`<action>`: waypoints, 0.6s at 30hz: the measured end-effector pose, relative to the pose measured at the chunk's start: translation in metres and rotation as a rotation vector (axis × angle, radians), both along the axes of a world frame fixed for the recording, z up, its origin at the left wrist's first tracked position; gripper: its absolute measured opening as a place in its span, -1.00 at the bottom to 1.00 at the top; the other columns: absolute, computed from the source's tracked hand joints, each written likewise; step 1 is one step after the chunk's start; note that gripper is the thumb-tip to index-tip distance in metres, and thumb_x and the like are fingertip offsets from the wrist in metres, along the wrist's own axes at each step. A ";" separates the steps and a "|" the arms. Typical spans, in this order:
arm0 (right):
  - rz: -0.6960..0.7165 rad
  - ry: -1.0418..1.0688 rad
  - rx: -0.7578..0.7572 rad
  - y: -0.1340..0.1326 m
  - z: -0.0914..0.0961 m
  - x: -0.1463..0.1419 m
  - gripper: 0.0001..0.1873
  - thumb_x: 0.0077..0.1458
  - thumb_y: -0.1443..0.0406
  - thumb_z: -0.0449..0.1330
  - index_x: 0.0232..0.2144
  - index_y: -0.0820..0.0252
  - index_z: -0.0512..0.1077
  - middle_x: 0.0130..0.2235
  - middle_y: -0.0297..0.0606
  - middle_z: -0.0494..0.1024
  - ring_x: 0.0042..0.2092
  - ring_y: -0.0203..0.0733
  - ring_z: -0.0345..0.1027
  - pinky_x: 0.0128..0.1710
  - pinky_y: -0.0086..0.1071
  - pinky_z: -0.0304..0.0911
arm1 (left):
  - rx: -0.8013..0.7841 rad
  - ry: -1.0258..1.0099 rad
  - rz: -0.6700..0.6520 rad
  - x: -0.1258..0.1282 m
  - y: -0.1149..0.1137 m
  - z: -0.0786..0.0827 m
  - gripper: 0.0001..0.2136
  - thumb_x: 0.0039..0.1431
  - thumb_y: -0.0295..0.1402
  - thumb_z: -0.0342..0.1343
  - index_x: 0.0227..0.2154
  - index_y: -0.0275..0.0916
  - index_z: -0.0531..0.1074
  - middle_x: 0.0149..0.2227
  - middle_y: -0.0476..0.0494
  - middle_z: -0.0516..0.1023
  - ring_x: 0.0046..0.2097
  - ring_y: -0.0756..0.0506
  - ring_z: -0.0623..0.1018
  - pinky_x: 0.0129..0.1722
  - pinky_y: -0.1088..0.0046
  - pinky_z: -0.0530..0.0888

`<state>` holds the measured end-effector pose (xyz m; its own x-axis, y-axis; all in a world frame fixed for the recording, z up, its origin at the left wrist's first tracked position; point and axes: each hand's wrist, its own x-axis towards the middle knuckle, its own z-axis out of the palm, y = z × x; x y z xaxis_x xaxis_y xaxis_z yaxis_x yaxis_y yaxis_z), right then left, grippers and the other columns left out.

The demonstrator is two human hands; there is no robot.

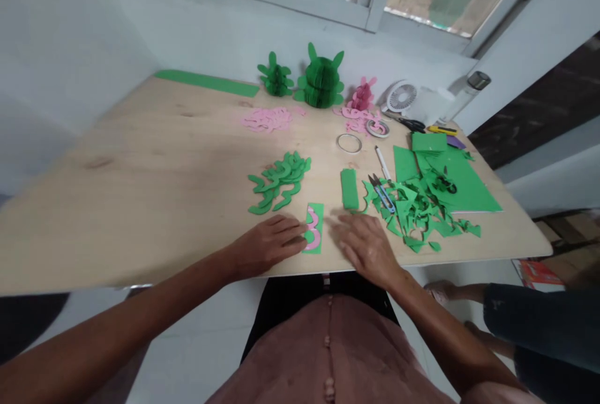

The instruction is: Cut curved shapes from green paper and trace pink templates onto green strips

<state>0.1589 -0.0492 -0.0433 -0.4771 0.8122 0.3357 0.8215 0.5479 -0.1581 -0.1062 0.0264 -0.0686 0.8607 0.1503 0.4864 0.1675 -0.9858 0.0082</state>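
A pink curved paper cutout point(314, 238) lies on a small green paper rectangle point(319, 210) near the table's front edge. My left hand point(268, 246) rests flat from the left, its outstretched fingertips touching the left edge of the cutout and rectangle. To the right of the rectangle, apart from it, my right hand point(369, 247) is over the table with fingers spread and holding nothing; its fingertips are slightly blurred. A pile of green curved cutouts point(281, 180) sits just beyond my left hand. Green paper strips in a stack point(349, 189) lie beyond my right hand.
Green scraps point(419, 210), thread snips point(383, 194), a white pen point(382, 162) and tape rolls point(377, 128) are on the right. Pink cutouts point(268, 119) and green paper figures point(321, 82) stand farther back, near a small fan point(402, 97). Another person's legs point(539, 323) show at lower right.
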 end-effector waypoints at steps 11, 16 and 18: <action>-0.683 -0.168 -0.087 0.052 0.010 0.086 -0.73 0.17 0.25 0.08 -0.14 0.19 0.50 -0.26 -0.13 0.59 -0.23 -0.06 0.43 -0.30 -0.32 0.25 | -0.006 -0.062 -0.017 0.000 0.002 -0.005 -0.75 0.26 -0.55 -0.09 -0.16 -0.25 0.46 -0.03 -0.27 0.52 -0.01 -0.14 0.45 0.00 0.24 0.40; -0.736 -0.274 -0.203 0.063 0.015 0.071 -0.68 0.14 0.20 0.11 -0.08 0.15 0.47 -0.18 -0.10 0.59 -0.22 -0.02 0.46 -0.39 -0.33 0.22 | -0.005 -0.078 -0.024 0.000 0.003 -0.006 -0.73 0.28 -0.55 -0.13 -0.16 -0.24 0.45 -0.03 -0.27 0.52 0.00 -0.14 0.45 -0.01 0.24 0.41; -0.751 -0.288 -0.251 0.067 0.018 0.069 -0.66 0.13 0.22 0.10 -0.06 0.16 0.46 -0.17 -0.09 0.58 -0.22 -0.01 0.47 -0.38 -0.32 0.22 | -0.017 -0.059 -0.006 0.000 0.001 -0.003 -0.73 0.28 -0.55 -0.13 -0.16 -0.25 0.46 -0.03 -0.27 0.52 -0.01 -0.14 0.45 0.00 0.23 0.41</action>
